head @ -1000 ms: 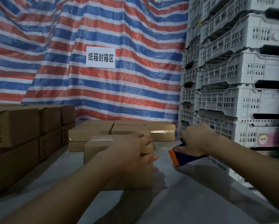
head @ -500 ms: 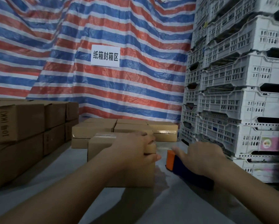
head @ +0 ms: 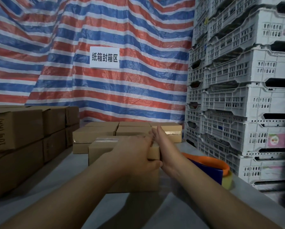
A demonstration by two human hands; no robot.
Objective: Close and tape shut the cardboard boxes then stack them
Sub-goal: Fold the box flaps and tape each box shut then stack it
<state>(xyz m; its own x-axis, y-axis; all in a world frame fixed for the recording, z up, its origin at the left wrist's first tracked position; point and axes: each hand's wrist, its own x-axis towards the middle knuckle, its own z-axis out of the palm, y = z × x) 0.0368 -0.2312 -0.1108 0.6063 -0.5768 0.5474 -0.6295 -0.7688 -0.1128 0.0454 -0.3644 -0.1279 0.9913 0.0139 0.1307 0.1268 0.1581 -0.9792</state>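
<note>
Tape dispenser (head: pixel 209 169) now set down; taped box (head: pixel 125 162) is being gripped by left hand (head: pixel 135 154) and pressed flat-fingered by right hand (head: pixel 163 146), ready for stacking.

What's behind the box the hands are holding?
Behind the held box sits a low group of closed cardboard boxes on the table, then the striped tarp. The left hand and right hand cover part of those boxes.
</note>
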